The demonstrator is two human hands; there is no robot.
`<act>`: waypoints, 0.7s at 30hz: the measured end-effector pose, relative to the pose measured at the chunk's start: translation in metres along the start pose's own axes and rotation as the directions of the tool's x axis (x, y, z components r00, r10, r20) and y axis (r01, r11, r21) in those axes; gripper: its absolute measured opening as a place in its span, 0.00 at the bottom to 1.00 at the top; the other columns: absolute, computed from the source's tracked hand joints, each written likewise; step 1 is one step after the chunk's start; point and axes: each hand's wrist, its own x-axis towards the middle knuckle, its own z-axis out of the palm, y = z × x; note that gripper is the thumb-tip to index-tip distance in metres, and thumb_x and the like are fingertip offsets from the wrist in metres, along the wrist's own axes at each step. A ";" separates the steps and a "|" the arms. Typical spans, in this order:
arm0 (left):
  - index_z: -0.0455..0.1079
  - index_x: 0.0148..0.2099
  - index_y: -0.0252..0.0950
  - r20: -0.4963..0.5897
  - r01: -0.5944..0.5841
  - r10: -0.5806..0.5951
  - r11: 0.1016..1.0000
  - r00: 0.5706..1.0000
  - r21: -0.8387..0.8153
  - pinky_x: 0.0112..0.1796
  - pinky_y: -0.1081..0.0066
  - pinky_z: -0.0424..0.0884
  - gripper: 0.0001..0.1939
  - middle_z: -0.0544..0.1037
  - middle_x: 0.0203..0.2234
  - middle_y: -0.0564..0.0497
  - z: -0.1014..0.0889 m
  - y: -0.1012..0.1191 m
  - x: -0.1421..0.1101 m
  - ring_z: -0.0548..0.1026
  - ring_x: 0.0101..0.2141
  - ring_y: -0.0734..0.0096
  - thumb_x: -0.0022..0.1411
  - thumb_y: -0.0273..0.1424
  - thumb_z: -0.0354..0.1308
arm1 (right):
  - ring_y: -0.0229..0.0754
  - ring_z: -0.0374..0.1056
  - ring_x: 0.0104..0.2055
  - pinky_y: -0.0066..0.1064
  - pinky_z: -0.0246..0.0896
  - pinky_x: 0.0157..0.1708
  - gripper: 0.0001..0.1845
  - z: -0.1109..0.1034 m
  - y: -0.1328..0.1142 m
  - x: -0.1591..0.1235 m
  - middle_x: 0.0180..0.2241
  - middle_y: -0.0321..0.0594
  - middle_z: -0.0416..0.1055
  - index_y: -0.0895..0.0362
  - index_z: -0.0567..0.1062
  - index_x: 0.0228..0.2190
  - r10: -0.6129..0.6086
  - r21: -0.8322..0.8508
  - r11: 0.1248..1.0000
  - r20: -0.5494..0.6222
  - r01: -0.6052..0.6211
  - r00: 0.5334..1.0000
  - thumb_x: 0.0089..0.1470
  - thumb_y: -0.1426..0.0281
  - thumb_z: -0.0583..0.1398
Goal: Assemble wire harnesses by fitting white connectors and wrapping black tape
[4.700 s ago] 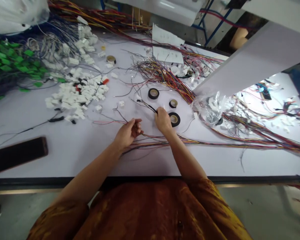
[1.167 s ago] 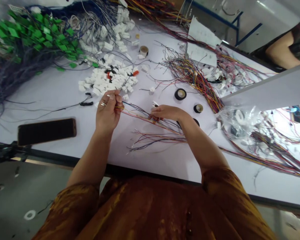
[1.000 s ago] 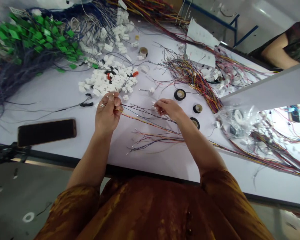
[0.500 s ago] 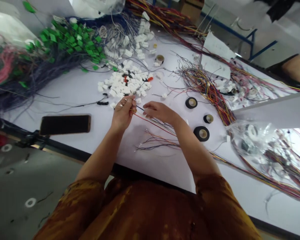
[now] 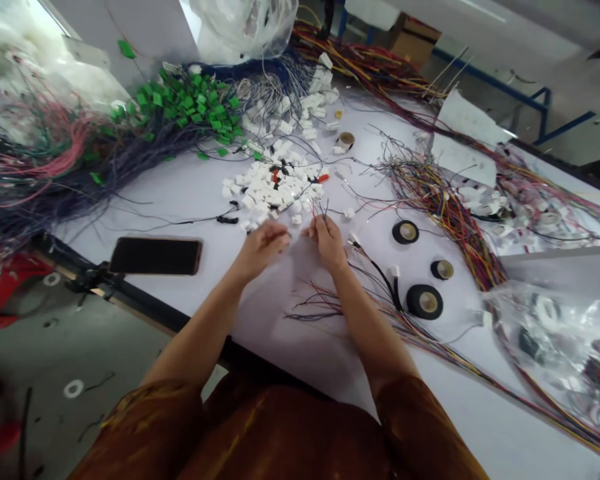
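My right hand (image 5: pixel 330 243) pinches a few thin wires (image 5: pixel 324 209), whose ends stick up beyond the fingertips. Just to its left is my left hand (image 5: pixel 263 249), fingers curled together; whatever may be between them is too small to make out. A heap of white connector housings (image 5: pixel 285 187), with a few red and black pieces in it, lies just beyond both hands. Under and beside my right forearm run loose wire ends (image 5: pixel 315 307) of a long harness. Black-sleeved cables with white connectors (image 5: pixel 395 272) lie to the right of that hand.
Black tape rolls (image 5: pixel 425 302) sit to the right. A phone (image 5: pixel 156 256) lies left, near the table edge. Green-tagged wires (image 5: pixel 190 100) are piled at the back left. Bundled coloured wires (image 5: pixel 445 193) and a clear plastic bag (image 5: pixel 545 327) occupy the right side.
My left hand no longer holds the red and yellow wires. My right hand, open before, has closed on wire ends. The black-sleeved cables now show beside it. The view has shifted.
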 end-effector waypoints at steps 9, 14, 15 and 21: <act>0.75 0.37 0.34 0.049 -0.017 0.019 1.000 0.999 -0.023 0.26 0.75 0.67 0.11 0.73 0.23 0.55 0.017 0.006 0.010 0.68 0.24 0.78 0.53 0.35 0.66 | 0.31 0.51 0.20 0.26 0.47 0.21 0.18 0.002 0.003 -0.012 0.18 0.27 0.54 0.55 0.68 0.27 0.044 -0.097 0.995 0.206 -0.024 0.978 0.60 0.54 0.54; 0.71 0.31 0.34 -0.010 0.071 -0.072 0.993 0.997 -0.095 0.25 0.76 0.65 0.09 0.71 0.20 0.55 0.021 0.004 0.015 0.67 0.22 0.79 0.54 0.35 0.64 | 0.31 0.51 0.20 0.26 0.47 0.22 0.17 0.003 0.002 -0.007 0.18 0.27 0.56 0.56 0.70 0.31 0.092 -0.057 0.995 0.165 -0.083 0.982 0.61 0.57 0.52; 0.71 0.31 0.34 -0.019 0.100 -0.103 0.988 0.994 -0.120 0.25 0.76 0.65 0.09 0.72 0.21 0.55 0.021 0.003 0.014 0.68 0.23 0.79 0.53 0.35 0.65 | 0.31 0.51 0.20 0.26 0.47 0.22 0.16 0.003 0.000 -0.007 0.18 0.27 0.56 0.56 0.70 0.31 0.096 -0.043 0.995 0.163 -0.090 0.982 0.61 0.57 0.52; 0.70 0.32 0.34 -0.023 0.177 -0.187 0.956 0.982 -0.234 0.25 0.77 0.65 0.11 0.72 0.21 0.56 0.023 -0.005 0.015 0.68 0.22 0.80 0.51 0.35 0.66 | 0.30 0.52 0.19 0.26 0.47 0.21 0.12 0.001 -0.009 -0.008 0.21 0.28 0.63 0.54 0.63 0.30 0.118 -0.003 0.993 0.236 -0.120 0.965 0.61 0.59 0.55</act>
